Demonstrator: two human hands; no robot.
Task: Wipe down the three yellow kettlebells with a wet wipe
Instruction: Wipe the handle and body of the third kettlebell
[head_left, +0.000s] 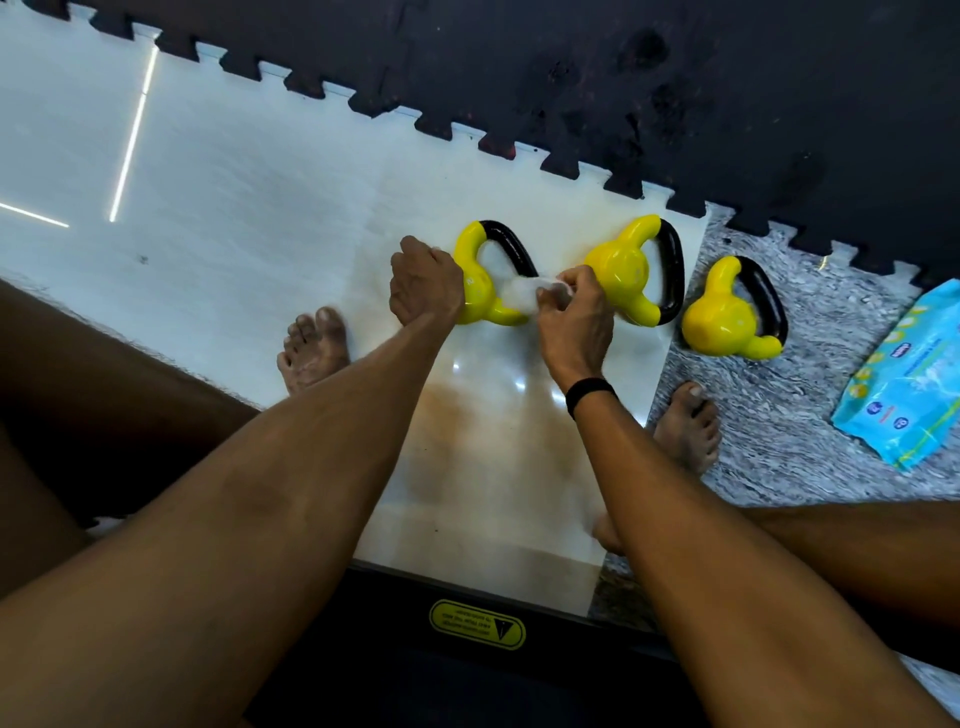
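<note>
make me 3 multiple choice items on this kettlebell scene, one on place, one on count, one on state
1. Where does the wipes pack lie?
A. left of the kettlebells
B. right of the kettlebells
C. on the black mat

2. How many kettlebells show?
A. two
B. three
C. four

3. What does the right hand do?
A. pinches the wet wipe
B. hangs idle
C. lifts the pack

Answers: 1 B, it lies beyond the right kettlebell; 2 B, left, middle and right; 3 A, fingers curl on the wipe against the left kettlebell, which the left hand steadies.

A single head-worn wide-angle view looks steeply down from above the person's forearms onto the floor (234, 171), close over it, with the black mat (675, 78) along the far edge.
</note>
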